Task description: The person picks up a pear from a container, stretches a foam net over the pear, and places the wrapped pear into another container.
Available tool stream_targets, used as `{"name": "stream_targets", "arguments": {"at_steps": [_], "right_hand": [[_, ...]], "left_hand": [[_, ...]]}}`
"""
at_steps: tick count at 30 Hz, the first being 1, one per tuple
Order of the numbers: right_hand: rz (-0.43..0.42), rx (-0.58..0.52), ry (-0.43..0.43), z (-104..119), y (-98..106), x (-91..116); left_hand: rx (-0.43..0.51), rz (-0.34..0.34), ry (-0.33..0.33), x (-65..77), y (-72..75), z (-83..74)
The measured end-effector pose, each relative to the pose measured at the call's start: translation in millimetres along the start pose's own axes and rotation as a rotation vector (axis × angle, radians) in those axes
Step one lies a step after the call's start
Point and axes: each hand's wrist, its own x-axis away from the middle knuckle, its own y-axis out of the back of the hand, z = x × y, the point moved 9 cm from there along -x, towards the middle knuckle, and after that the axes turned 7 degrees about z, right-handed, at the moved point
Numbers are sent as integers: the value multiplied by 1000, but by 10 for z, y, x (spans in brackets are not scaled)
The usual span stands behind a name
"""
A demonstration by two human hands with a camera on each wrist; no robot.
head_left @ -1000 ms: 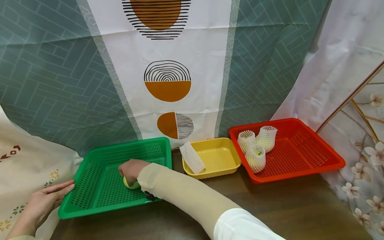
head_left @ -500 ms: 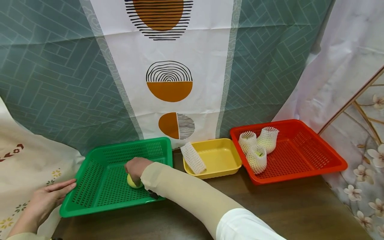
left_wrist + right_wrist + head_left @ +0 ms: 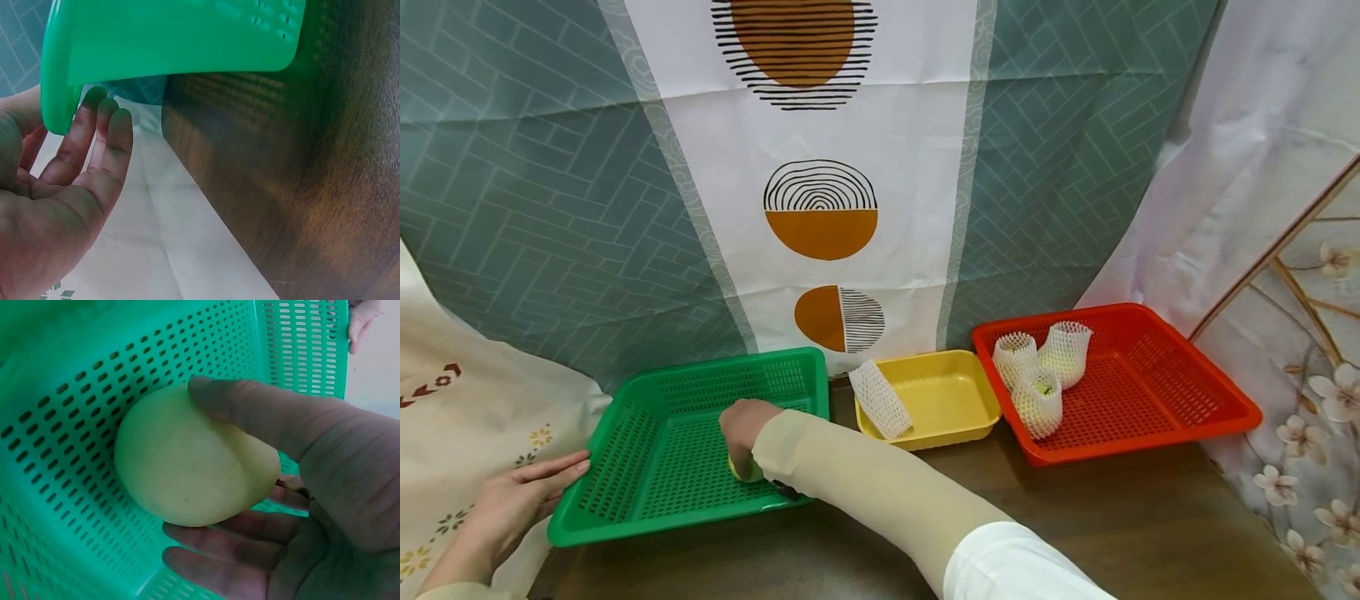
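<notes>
A pale yellow pear (image 3: 187, 459) with a brown stem is in my right hand (image 3: 275, 487), inside the green basket (image 3: 673, 454). In the right wrist view the thumb lies over the pear and the fingers curve along its other side. Seen from the head, my right hand (image 3: 748, 429) covers most of the pear (image 3: 747, 472). At the basket's left edge, my left hand (image 3: 520, 500) grips the rim. The left wrist view has the fingers of my left hand (image 3: 69, 181) by the rim's lip (image 3: 57, 106), their tips behind or below it.
A yellow tray (image 3: 958, 433) stands right of the green basket, with a white foam net (image 3: 880, 398) over its left side. Farther right, a red basket (image 3: 1150, 437) holds several pale fruits in foam nets (image 3: 1037, 404). The brown table (image 3: 1075, 517) lies in front.
My right hand has shifted slightly to the right with the pear, inside the green basket. My left hand stays at the rim.
</notes>
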Motion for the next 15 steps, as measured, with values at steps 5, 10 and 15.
{"name": "stream_targets", "arguments": {"at_steps": [5, 10, 15], "right_hand": [[-46, -28, 9, -103, 105, 100], [-107, -33, 70, -193, 300, 214], [-170, -27, 134, -340, 506, 352]], "left_hand": [[-3, 4, 9, 22, -26, -14], [-12, 0, 43, 38, -27, 11], [-31, -14, 61, 58, -11, 28]]}}
